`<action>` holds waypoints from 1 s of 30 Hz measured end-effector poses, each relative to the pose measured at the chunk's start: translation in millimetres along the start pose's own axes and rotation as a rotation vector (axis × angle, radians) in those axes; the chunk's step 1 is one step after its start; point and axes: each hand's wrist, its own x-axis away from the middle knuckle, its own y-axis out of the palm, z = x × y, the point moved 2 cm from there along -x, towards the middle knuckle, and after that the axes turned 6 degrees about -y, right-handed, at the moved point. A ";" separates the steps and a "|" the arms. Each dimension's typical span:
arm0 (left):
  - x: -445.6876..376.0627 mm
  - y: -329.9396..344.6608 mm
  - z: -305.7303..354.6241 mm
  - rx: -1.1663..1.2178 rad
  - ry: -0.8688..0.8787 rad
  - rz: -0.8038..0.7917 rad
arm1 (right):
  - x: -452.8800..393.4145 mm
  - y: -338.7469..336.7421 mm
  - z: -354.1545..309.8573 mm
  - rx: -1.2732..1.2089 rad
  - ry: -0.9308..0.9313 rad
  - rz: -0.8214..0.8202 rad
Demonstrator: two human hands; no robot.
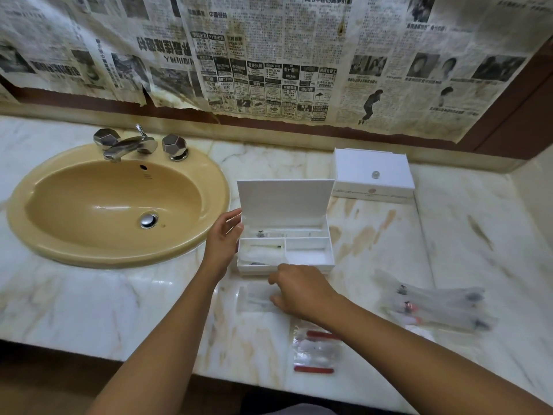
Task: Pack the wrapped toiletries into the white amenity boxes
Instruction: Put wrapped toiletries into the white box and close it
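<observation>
Red-edged clear packets [314, 351] lie at lower centre on the glossy marble table [89, 304], nearest the camera. Just above them, the right hand [302, 290] rests with curled fingers on a flat, see-through wrapped toiletry [256, 298]; whether it pinches the wrap I cannot tell. At centre frame the open white amenity box [285, 235], rigid and rectangular with its lid upright, shows three compartments holding wrapped items. The left hand [224, 238] touches its left wall, fingers loosely spread. Blurred wrapped toothbrushes [437, 307] lie at lower right. A closed white box [372, 175] with a small round knob sits upper right. Yellowed Chinese newspaper [269, 55] covers the wall; "RM298" reads among the adverts. An oval tan sink [116, 202] with faceted chrome taps [140, 143] fills the left.
</observation>
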 end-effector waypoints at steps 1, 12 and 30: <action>0.4 -0.1 -0.1 -0.001 0.000 -0.001 | 2.7 7.4 2.0 0.009 0.013 -0.042; 2.3 0.1 1.5 -0.027 0.004 -0.002 | 3.4 28.3 2.7 0.093 0.022 -0.050; 0.8 -0.7 1.4 0.057 -0.032 -0.047 | -13.5 -69.4 7.8 -0.014 -0.034 0.545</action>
